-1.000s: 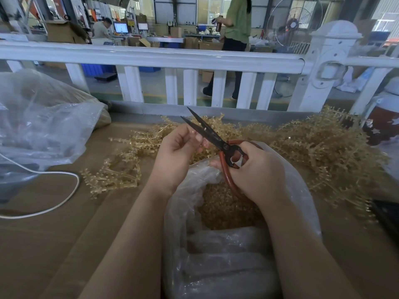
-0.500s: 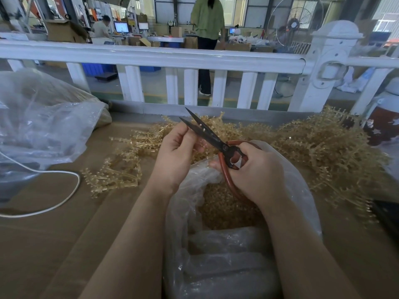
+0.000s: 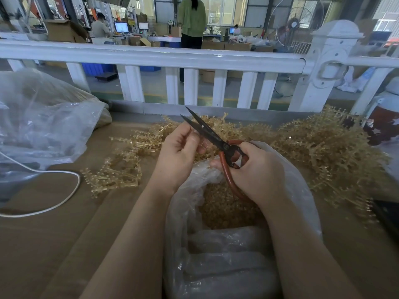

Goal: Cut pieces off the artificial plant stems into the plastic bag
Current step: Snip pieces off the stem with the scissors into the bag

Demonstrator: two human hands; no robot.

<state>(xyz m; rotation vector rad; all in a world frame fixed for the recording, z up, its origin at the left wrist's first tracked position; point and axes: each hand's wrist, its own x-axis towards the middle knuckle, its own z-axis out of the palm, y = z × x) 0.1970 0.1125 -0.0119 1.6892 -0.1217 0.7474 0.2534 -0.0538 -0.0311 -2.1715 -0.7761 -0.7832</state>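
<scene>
Bag holds cut golden pieces — right hand grips scissors, left hand pinches a stem.

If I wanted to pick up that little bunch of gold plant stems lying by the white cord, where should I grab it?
Probably by a thick straight bar along the near edge of the stem bunch, coming down from above. It lies flat on the cardboard table with open space around it, and the side twigs look thin and prickly.

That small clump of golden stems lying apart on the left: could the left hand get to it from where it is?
Probably yes. The small clump lies in the open on the brown tabletop, beside the left hand, with nothing between them. That hand is pinching something small, though.
</scene>
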